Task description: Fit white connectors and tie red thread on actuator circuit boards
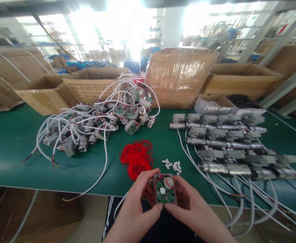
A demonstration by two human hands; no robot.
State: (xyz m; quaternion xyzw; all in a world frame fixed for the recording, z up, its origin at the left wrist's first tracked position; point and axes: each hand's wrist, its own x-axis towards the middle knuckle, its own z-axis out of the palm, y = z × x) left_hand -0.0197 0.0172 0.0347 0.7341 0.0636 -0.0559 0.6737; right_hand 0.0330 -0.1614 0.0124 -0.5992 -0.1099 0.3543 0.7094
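Stretching from left to right across a workshop, a green table carries crowded groups of parts. At its far side, a wrapped carton stands between open cardboard boxes. On the right, metal tubes topped with gray boxes lie in rows running left to right, their pale cables trailing over the near edge. On the left, a heap of gray units and metal fittings sits under looping white cables.

At the near edge, center, the person's left hand and right hand face each other, closed on opposite sides of one object. Just beyond the left hand lies a tangle of red cord.

Between the hands is a small circuit box, its open face turned up toward the wearer. Its long axis appears to run near to far; both thumbs meet its near edge, while fingers wrap the left and right walls. Neither hand is nearer, since both touch it. Whether the cable beside the left wrist joins it cannot be told.

Just past the circuit box lie white plastic pieces; on its green board sits a white disc.
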